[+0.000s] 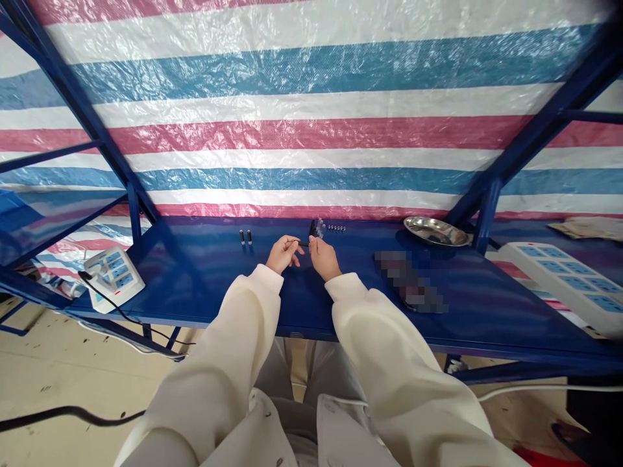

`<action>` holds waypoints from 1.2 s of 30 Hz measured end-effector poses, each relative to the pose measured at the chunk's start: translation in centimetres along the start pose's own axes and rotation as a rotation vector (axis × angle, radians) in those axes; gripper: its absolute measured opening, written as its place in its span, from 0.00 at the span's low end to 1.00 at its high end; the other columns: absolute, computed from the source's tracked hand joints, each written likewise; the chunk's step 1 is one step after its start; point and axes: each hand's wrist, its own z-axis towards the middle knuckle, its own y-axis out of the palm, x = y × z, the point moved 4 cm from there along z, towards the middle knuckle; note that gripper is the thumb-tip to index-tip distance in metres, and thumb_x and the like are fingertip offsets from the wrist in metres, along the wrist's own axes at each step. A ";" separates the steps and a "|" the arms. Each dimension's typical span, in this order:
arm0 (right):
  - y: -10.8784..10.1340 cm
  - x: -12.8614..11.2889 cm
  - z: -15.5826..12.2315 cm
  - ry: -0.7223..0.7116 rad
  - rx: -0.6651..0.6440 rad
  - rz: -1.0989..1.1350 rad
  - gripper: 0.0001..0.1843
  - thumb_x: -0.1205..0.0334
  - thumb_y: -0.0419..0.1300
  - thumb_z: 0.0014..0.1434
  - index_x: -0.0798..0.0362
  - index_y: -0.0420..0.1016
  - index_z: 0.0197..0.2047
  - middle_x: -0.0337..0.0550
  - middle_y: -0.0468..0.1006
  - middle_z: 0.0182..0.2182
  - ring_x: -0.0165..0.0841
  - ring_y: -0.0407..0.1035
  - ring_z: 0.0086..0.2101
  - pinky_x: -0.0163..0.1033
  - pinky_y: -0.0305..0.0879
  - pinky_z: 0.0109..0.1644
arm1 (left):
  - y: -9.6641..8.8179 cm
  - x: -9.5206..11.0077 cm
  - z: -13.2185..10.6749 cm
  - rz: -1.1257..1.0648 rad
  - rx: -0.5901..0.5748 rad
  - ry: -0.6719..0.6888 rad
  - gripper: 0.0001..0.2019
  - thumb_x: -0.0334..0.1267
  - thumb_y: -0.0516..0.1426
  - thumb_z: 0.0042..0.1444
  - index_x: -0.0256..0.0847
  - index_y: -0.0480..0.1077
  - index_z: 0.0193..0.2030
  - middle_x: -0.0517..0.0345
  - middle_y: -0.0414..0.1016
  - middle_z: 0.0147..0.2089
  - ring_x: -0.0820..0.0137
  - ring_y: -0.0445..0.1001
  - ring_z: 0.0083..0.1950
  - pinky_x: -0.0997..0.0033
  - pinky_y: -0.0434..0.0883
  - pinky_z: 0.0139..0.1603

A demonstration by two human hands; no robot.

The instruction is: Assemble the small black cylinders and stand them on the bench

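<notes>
Over the middle of the blue table (209, 279), my left hand (283, 253) and my right hand (324, 257) are close together. Between them runs a short, thin dark rod-shaped piece (304, 244). My left fingertips pinch one end, and my right fingers are closed around the other. Its exact kind is too small to make out. Just beyond my right hand lie a small black part (313, 227) and some clear pieces (320, 227). A row of several tiny metal pieces (337, 228) sits beside them. Two small dark cylinders with silvery ends (246, 237) stand to the left.
A shiny metal dish (437, 232) is at the back right. Nearer lies a pixelated dark object (411, 282). White power strips are at left (114, 279) and right (567, 282). Blue frame posts (487, 214) and a striped plastic sheet (311, 136) bound the table.
</notes>
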 end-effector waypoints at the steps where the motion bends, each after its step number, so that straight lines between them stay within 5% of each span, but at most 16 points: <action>1: 0.1 -0.1 0.0 0.000 -0.016 -0.040 0.23 0.55 0.36 0.67 0.52 0.67 0.30 0.45 0.74 0.26 0.35 0.70 0.30 0.35 0.57 0.35 | -0.1 0.1 -0.1 0.075 0.031 0.039 0.07 0.40 0.51 0.58 0.38 0.62 0.37 0.64 0.70 0.27 0.80 0.64 0.14 0.80 0.57 0.16; 6: 0.2 -0.4 0.1 -0.034 -0.047 -0.126 0.23 0.57 0.37 0.67 0.53 0.68 0.31 0.47 0.75 0.27 0.34 0.71 0.31 0.34 0.56 0.33 | -0.5 0.6 -0.6 0.419 0.169 0.189 0.09 0.38 0.48 0.60 0.40 0.62 0.29 0.64 0.68 0.25 0.80 0.61 0.17 0.78 0.59 0.22; 12: 0.3 -0.6 -0.1 -0.108 -0.034 -0.095 0.23 0.57 0.36 0.68 0.53 0.67 0.30 0.45 0.75 0.26 0.34 0.70 0.30 0.34 0.56 0.33 | -0.6 1.0 -0.8 0.552 0.248 0.205 0.17 0.40 0.44 0.63 0.41 0.56 0.22 0.63 0.61 0.19 0.75 0.63 0.22 0.74 0.60 0.29; 27: 0.0 -0.9 -0.4 -0.198 0.019 0.115 0.20 0.53 0.37 0.66 0.51 0.63 0.32 0.46 0.76 0.30 0.35 0.71 0.32 0.35 0.58 0.36 | -1.3 0.8 -0.7 0.419 0.396 0.288 0.23 0.50 0.47 0.60 0.40 0.54 0.17 0.64 0.55 0.15 0.77 0.56 0.20 0.74 0.56 0.25; 36: 0.0 -0.7 -0.4 -0.219 0.002 0.227 0.15 0.53 0.43 0.64 0.51 0.66 0.40 0.42 0.74 0.28 0.34 0.69 0.29 0.37 0.61 0.35 | -2.0 0.6 -0.6 0.274 0.483 0.201 0.22 0.50 0.47 0.60 0.41 0.55 0.19 0.65 0.58 0.16 0.78 0.57 0.18 0.75 0.57 0.22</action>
